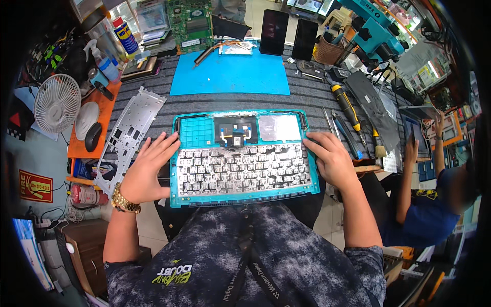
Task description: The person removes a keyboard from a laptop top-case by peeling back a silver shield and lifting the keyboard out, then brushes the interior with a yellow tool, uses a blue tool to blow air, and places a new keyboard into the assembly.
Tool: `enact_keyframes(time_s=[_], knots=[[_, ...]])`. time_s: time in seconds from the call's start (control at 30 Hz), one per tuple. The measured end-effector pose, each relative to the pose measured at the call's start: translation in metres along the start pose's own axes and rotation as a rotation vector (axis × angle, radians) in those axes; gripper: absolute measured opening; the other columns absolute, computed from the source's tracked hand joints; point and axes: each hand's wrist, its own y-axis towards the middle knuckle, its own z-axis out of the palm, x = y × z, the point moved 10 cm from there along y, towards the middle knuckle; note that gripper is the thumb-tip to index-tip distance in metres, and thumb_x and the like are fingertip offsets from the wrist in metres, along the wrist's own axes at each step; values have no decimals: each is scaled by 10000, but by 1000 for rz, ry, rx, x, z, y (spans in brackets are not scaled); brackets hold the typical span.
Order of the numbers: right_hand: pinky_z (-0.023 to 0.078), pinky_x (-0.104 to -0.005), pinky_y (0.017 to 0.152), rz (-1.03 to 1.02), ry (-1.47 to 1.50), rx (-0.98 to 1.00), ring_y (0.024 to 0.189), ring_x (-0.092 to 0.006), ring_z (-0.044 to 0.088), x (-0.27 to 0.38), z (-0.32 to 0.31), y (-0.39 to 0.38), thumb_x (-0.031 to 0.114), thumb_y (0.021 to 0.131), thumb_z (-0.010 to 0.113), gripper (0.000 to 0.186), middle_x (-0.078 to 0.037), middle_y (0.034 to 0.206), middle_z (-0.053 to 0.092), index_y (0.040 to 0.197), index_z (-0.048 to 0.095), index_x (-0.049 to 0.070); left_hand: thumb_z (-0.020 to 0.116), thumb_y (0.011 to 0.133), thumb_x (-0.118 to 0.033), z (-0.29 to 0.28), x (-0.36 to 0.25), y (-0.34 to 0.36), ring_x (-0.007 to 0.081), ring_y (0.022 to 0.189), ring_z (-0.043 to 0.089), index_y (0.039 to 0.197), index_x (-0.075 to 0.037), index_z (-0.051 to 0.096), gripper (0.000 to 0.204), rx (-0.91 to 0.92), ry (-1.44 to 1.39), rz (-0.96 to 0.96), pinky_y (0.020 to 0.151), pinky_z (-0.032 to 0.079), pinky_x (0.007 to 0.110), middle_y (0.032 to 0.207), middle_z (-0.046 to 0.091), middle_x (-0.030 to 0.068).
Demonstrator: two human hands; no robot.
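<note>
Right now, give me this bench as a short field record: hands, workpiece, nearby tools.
left hand: flat, fingers spread, on the left edge of the teal laptop shell
right hand: gripping the shell's right edge
workpiece: shell lies inside-up, keyboard back exposed
left of shell: perforated metal plate
right of shell: yellow-handled screwdriver, small brush
behind shell: blue mat, green circuit board

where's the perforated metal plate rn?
In the head view, the perforated metal plate lies at a slant on the bench on the person's left, just beyond the left hand, between the teal laptop shell and the orange mat.
</note>
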Motion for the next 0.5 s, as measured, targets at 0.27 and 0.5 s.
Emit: enact_keyframes(time_s=[0.27,0.5], knots=[[554,-499,1030,33,132,-84,1174,-355,701,5,6,42,-13,895,776,418,-97,1257,762,1303,812,74,1032,659,-279,2,-10,2,452,1773,252,1825,-97,360,1357,264,71,-83,1412,213,698,1922,302,155],[508,-464,1035,-41,-23,48,1151,-304,678,30,33,71,-22,905,727,433,-56,1176,726,1311,808,105,1007,679,-214,-4,-10,6,455,1778,229,1834,-91,338,1340,330,15,-95,1431,216,646,1922,292,173]])
